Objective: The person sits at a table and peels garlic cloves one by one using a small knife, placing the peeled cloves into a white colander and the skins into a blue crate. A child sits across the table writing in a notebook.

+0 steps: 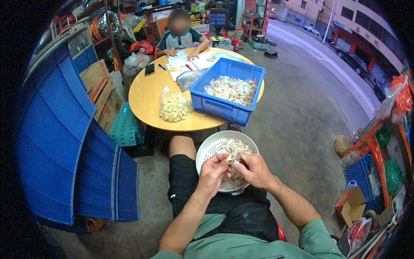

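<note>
Over a white perforated colander [202, 162] in my lap, my two hands meet close together. A small pale yellow garlic clove [229, 158] is pinched between the fingers of my left hand [212, 170]. My right hand [254, 168] is closed against it, thumb and forefinger pressed on a small greyish item, perhaps a blade, too small to make out. Loose whitish and brownish garlic cloves and skins [233, 146] lie in the colander, partly hidden by my hands.
A round wooden table [142, 97] ahead bears a blue crate [224, 110] of garlic, a clear bag of peeled cloves [176, 108], a phone [149, 69] and papers. Across it sits a person [181, 41], hands on the papers. Blue curved panels [64, 138] stand left; an orange shelf [379, 168] stands right.
</note>
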